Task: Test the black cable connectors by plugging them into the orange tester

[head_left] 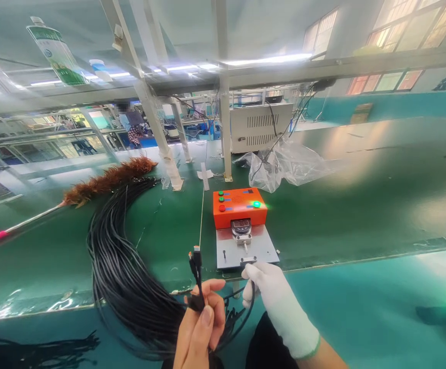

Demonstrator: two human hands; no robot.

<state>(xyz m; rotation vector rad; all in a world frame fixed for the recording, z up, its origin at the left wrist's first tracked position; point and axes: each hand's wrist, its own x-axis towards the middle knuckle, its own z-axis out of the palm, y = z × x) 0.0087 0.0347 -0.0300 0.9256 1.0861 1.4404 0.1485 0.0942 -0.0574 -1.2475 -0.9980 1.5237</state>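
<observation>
Head view: the bare left hand [202,324] grips black cable ends [196,264] before the near edge of the tabletop [323,220]. The gloved right hand [272,289] is closed on a cable [251,307] at the front of the metal plate [262,247]. The orange box [242,209] adjoins this plate, near the same edge; leftward, a cable bundle [117,256] hangs over it

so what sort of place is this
Probably a factory or workshop dealing with cables: a thick bundle of black cables hangs over the edge of a long green bench, and an orange box with a digital gauge in front stands on it.
</observation>
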